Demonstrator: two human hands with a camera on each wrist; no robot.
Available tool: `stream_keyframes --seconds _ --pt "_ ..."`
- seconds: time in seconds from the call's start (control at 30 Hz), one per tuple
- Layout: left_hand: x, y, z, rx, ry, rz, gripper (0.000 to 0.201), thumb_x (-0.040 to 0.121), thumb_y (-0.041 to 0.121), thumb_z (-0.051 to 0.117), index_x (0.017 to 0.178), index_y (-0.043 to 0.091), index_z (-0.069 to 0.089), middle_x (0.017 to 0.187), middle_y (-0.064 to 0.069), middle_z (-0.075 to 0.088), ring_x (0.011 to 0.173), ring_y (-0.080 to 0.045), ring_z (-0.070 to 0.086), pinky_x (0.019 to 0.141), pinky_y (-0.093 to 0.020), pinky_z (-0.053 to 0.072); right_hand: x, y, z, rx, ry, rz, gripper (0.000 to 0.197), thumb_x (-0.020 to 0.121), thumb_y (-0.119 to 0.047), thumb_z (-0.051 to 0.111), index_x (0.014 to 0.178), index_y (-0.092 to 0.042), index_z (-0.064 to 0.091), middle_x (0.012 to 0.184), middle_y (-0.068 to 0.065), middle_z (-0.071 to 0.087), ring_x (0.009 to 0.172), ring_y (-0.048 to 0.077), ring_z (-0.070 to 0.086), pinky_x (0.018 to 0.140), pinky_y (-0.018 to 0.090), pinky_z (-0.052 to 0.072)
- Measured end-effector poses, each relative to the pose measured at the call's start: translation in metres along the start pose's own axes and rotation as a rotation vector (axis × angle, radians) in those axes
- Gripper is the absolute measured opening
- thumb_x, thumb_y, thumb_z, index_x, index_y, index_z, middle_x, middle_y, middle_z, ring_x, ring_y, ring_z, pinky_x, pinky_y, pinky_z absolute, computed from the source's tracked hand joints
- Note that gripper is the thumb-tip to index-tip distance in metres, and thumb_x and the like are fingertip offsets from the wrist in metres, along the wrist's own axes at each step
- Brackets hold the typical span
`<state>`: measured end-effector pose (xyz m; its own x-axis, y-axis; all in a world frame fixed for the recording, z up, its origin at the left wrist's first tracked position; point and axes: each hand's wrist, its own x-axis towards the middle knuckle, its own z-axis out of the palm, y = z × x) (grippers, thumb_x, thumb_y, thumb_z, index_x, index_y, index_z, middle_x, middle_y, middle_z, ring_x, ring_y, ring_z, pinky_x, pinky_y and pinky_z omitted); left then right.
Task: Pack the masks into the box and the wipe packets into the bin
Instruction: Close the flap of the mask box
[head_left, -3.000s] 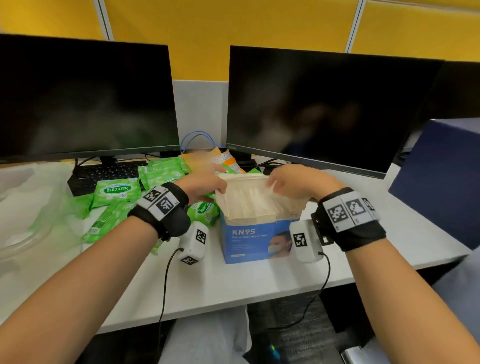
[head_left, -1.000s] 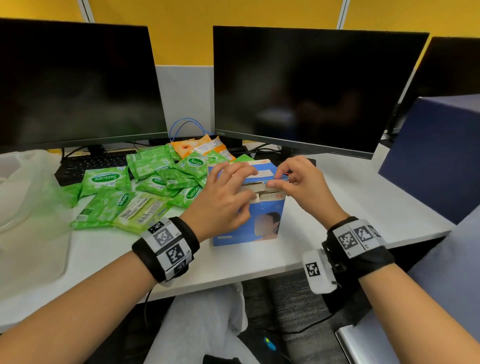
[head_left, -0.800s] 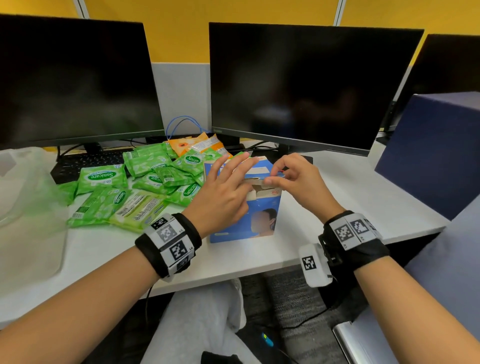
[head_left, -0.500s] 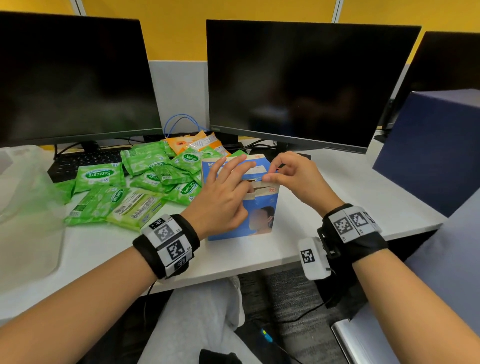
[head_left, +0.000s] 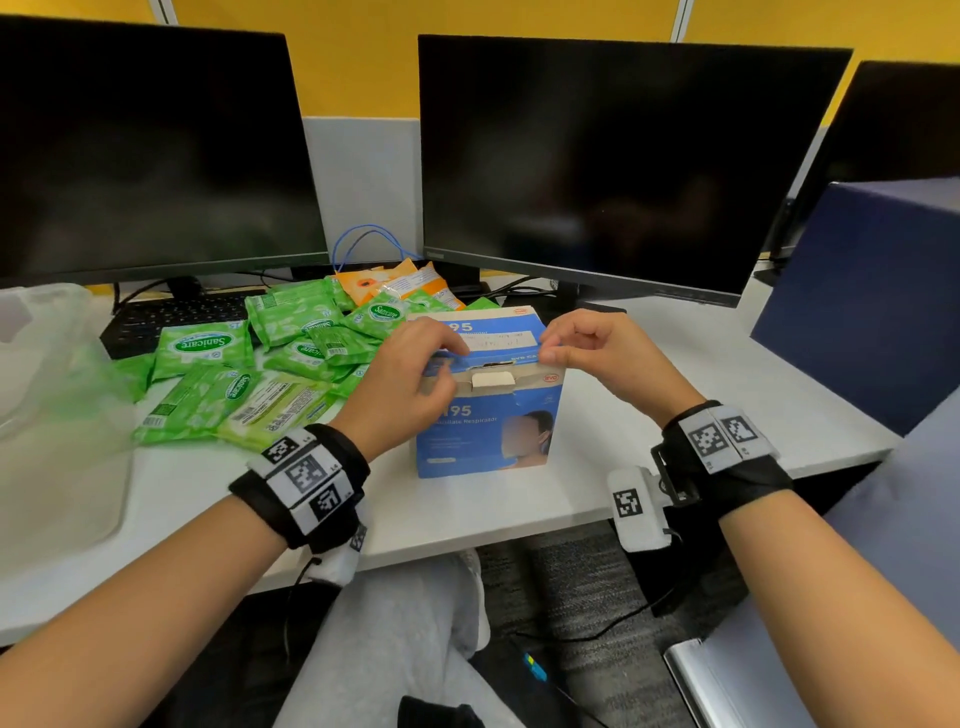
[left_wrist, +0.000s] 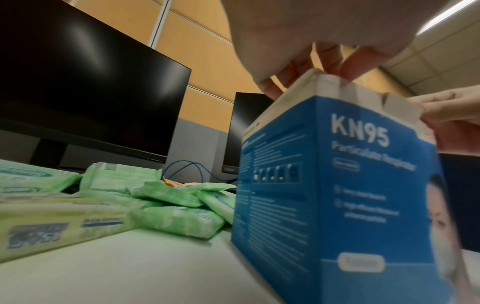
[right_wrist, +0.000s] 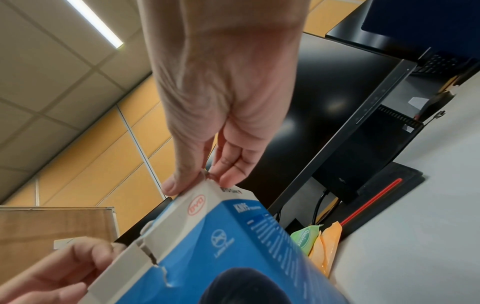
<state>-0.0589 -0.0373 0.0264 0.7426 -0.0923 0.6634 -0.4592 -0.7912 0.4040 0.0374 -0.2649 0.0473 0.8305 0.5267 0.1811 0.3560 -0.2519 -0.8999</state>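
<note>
A yellow partition wall (head_left: 467, 47) fills the top of the frame, with a grey panel (head_left: 363, 187) at its centre. Two dark monitors (head_left: 613, 166) stand side by side on the white surface (head_left: 701, 374). A navy divider (head_left: 872, 291) rises at the right edge. Dark carpet (head_left: 582, 597) shows at the bottom, and a ceiling strip light (right_wrist: 96, 23) glows at the upper left.

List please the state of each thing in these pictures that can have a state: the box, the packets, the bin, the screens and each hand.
KN95 box: upright on the desk, lid folded down, tuck flap not yet pushed in.
Left hand: pinches the lid's left front edge.
Right hand: pinches the lid's right front corner.
Green wipe packets: loose in a pile on the desk, not in the bin.
Clear bin: at far left, contents unclear.
Monitors: dark.
</note>
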Motion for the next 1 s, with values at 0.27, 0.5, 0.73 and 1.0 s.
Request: stream_keyframes --seconds 0.27,0.5,0.73,1.0 --pt "-0.004 -0.019 -0.005 -0.034 -0.029 -0.019 0.011 0.077 0.021 0.045 0.078 0.016 0.054 0.079 0.003 0.052 0.076 -0.007 0.043 0.07 -0.013 0.035 0.0 0.002 0.002 -0.013 0.027 -0.002 0.019 0.085 -0.017 0.066 0.096 -0.001 0.065 0.103 -0.007 0.064 0.103 0.01 0.061 0.069 0.029 0.061" --pt "-0.004 -0.019 -0.005 -0.024 -0.014 -0.019 0.018 0.076 0.019 0.041 0.076 0.01 0.056 0.077 0.002 0.053 0.077 -0.015 0.045 0.072 -0.017 0.034 -0.006 0.003 0.003 -0.074 0.02 -0.054 0.013 0.082 -0.015 0.069 0.091 -0.005 0.07 0.108 -0.002 0.061 0.111 0.014 0.057 0.073 0.032 0.061" --pt "-0.004 -0.016 -0.006 0.016 -0.065 0.049 0.022 0.082 0.022 0.045 0.087 0.012 0.064 0.09 0.002 0.062 0.089 -0.008 0.05 0.08 -0.023 0.037 -0.016 0.001 0.004 -0.467 0.062 -0.212 0.014 0.08 -0.033 0.072 0.087 -0.021 0.074 0.109 -0.013 0.062 0.108 0.004 0.044 0.074 0.018 0.043" --pt "-0.003 -0.012 0.001 0.004 -0.079 0.06 0.018 0.08 0.021 0.044 0.083 0.013 0.06 0.083 0.003 0.057 0.076 -0.008 0.046 0.07 -0.024 0.037 -0.022 -0.017 0.016 -0.488 0.033 -0.278 0.018 0.083 -0.026 0.071 0.1 -0.027 0.065 0.106 -0.013 0.057 0.105 0.006 0.05 0.08 0.02 0.049"
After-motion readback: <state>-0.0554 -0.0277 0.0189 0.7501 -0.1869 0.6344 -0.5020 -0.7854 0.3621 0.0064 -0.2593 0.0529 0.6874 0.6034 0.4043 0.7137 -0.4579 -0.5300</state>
